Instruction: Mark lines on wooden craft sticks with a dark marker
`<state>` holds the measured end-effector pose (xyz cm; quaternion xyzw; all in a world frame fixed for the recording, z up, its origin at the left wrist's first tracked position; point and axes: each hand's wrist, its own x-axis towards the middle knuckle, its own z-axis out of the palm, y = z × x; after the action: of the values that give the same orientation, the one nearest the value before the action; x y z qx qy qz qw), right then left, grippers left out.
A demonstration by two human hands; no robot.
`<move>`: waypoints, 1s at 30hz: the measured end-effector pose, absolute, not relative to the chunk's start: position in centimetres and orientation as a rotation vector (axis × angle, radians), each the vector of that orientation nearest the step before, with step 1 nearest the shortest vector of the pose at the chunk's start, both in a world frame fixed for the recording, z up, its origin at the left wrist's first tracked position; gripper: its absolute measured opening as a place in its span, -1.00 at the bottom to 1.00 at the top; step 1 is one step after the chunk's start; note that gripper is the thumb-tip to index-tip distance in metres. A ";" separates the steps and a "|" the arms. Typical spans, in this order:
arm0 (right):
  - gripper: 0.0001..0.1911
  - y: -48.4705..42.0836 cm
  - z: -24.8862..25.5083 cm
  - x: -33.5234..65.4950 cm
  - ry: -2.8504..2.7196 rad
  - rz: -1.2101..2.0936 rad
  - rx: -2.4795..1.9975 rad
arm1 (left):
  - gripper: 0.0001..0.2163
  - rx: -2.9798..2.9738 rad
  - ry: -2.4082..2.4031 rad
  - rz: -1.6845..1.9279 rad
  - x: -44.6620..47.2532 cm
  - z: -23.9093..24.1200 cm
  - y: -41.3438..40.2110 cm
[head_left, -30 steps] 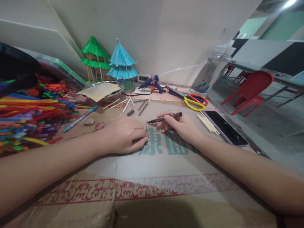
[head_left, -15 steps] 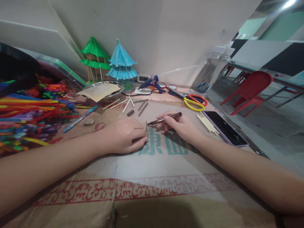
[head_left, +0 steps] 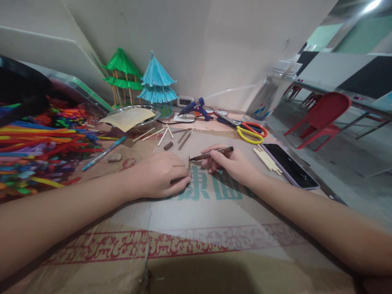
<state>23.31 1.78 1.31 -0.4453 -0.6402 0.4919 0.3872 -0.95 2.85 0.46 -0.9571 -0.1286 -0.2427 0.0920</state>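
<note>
My right hand is closed around a brown marker pen, its tip pointing left and touching a thin wooden stick. My left hand is closed, its fingertips pinching that stick upright in the view, against the cardboard. Part of the stick looks brown; its lower end is partly hidden by my fingers. Beyond my hands lie the brown pen cap and two brown-coloured sticks. Several plain sticks lie further left, and a bunch of pale sticks lies right of my right hand.
A phone, scissors and a clear bottle stand or lie at right. At the back are a blue glue gun and green and blue pavilion models. Colourful pipe cleaners and a blue pen are left.
The brown marker in my right hand has shifted very slightly, its tip moving a little up along the stick. My left hand stays in place.
</note>
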 end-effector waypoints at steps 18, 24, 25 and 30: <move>-0.76 1.8 1.4 23.2 -1.583 1.226 -1.197 | -0.71 -2.841 -0.398 -0.724 -0.9 0.6 2.8; -0.72 2.1 1.2 23.3 -1.610 1.224 -1.191 | -0.70 -2.842 -0.404 -0.725 -0.9 0.6 2.8; -0.72 2.1 1.1 23.3 -1.613 1.224 -1.190 | -0.70 -2.839 -0.404 -0.724 -0.9 0.6 2.8; -0.74 2.0 1.2 23.3 -1.616 1.213 -1.177 | -0.69 -2.833 -0.399 -0.725 -0.9 0.6 2.8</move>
<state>23.30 2.00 1.18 -0.4634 -0.6361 0.4773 0.3910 -0.89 2.78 0.64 -0.9556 -0.1344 -0.2444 0.0948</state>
